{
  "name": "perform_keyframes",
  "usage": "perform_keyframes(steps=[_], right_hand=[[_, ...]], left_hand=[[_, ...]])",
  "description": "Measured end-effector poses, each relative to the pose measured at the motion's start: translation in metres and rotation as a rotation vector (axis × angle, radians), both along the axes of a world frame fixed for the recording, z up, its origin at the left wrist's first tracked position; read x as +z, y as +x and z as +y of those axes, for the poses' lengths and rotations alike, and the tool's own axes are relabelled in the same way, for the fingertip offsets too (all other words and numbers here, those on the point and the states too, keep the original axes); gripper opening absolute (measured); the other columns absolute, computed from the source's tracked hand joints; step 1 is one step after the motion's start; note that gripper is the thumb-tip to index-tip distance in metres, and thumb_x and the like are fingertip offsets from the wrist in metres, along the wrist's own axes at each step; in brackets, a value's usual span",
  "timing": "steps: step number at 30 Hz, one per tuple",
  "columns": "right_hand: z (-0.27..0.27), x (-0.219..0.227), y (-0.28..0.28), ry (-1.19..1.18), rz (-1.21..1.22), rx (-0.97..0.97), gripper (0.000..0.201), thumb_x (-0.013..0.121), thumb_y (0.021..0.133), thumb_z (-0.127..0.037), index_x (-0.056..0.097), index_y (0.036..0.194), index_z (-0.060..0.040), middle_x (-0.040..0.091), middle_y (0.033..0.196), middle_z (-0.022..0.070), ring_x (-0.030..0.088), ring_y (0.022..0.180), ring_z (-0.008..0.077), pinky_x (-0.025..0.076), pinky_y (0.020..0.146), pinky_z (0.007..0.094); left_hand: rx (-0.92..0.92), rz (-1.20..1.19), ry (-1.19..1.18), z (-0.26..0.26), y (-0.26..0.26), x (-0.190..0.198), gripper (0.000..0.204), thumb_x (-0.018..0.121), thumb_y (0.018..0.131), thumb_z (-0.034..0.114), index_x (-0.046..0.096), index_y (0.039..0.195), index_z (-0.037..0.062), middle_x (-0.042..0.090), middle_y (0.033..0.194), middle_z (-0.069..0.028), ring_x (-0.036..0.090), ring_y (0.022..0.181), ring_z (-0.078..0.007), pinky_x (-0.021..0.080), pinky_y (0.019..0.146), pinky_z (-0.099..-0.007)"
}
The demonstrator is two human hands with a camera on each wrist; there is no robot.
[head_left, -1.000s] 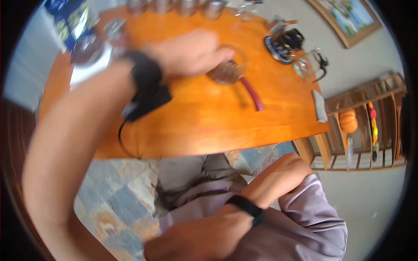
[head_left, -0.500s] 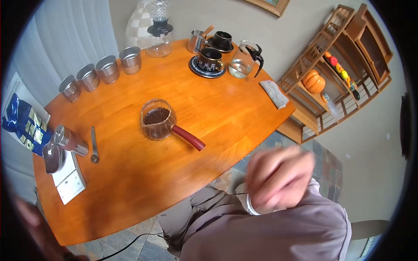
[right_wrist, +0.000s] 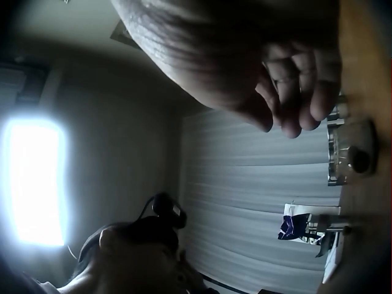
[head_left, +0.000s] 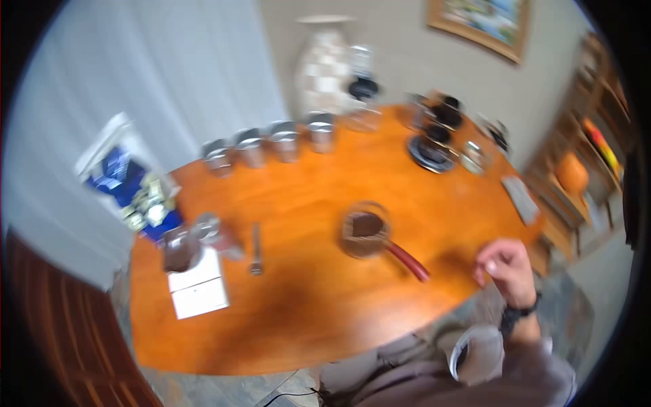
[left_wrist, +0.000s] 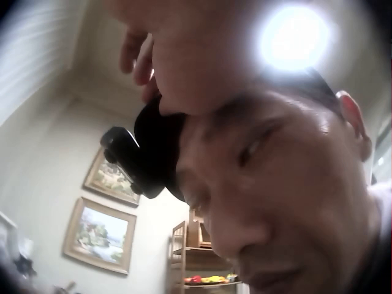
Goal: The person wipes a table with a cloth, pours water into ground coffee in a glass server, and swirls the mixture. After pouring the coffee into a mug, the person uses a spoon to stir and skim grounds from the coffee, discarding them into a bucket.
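Grip of the left hand [left_wrist: 190,64], raised by the person's head, cannot be told. On the table [head_left: 305,312]: spoon [head_left: 256,247], then glass pot [head_left: 365,230] with brown contents, red handle [head_left: 407,261] near the empty, relaxed right hand [head_left: 510,270].

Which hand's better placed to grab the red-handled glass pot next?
Likely the right hand: it's empty and near the red handle, while the left hand is up by the head.

Blurred pot [head_left: 366,234]; cut-off wall picture [head_left: 483,26]
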State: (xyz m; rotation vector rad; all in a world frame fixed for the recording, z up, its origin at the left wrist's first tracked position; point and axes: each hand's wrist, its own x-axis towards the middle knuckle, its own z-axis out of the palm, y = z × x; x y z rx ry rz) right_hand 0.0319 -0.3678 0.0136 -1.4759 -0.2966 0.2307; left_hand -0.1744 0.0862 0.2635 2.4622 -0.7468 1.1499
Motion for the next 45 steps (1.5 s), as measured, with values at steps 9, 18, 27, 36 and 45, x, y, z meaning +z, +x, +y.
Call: perform_keyframes(steps=[9,18,27,36,45], right_hand=[[0.01,-0.022,0.031,-0.03,0.133,0.098,0.016,0.068,0.089,-0.005,0.068,0.101,0.0053,0.07,0.081,0.0127,0.064,0.068,0.0149,0.051,0.064,0.0263],[0.014,-0.036,0.049,-0.091,0.189,0.163,0.017,0.064,0.095,-0.008,0.07,0.105,0.004,0.072,0.086,0.0091,0.065,0.074,0.013,0.052,0.069,0.0255],[0.056,-0.045,0.052,-0.125,0.171,0.337,0.04,0.048,0.105,-0.031,0.065,0.116,0.0048,0.071,0.091,0.0096,0.065,0.078,0.0147,0.052,0.07,0.0251],[0.103,-0.033,0.062,-0.066,0.37,0.618,0.027,0.054,0.103,-0.026,0.061,0.111,-0.0005,0.066,0.08,0.0067,0.061,0.065,0.0115,0.05,0.062,0.0251],[0.11,-0.037,0.043,-0.01,0.382,0.607,0.025,0.062,0.097,-0.014,0.062,0.116,0.0014,0.061,0.069,0.0019,0.05,0.051,0.0045,0.038,0.046,0.0191]], left_hand=[[0.217,-0.07,-0.169,-0.045,-0.028,-0.043,0.053,0.076,0.086,0.022,0.051,0.129,0.0048,0.065,0.112,-0.0117,0.065,0.104,-0.0262,0.053,0.085,-0.0352],[-0.006,-0.417,-0.211,-0.067,0.03,-0.089,0.046,0.075,0.087,0.024,0.054,0.123,0.0052,0.065,0.108,-0.0119,0.063,0.105,-0.0259,0.052,0.087,-0.0402],[0.154,-0.246,-0.211,-0.092,0.073,-0.165,0.042,0.045,0.101,0.032,0.057,0.123,-0.0011,0.059,0.12,-0.0193,0.055,0.116,-0.03,0.045,0.099,-0.0457],[0.019,0.721,-1.511,-0.089,0.191,-0.323,0.02,0.06,0.1,0.021,0.065,0.094,0.0032,0.065,0.075,0.0002,0.054,0.06,-0.0035,0.038,0.049,-0.0178],[0.058,0.64,-1.687,-0.072,0.188,-0.313,0.019,0.059,0.1,0.022,0.063,0.091,0.0057,0.058,0.068,0.0017,0.048,0.053,-0.0061,0.035,0.048,-0.0201]])
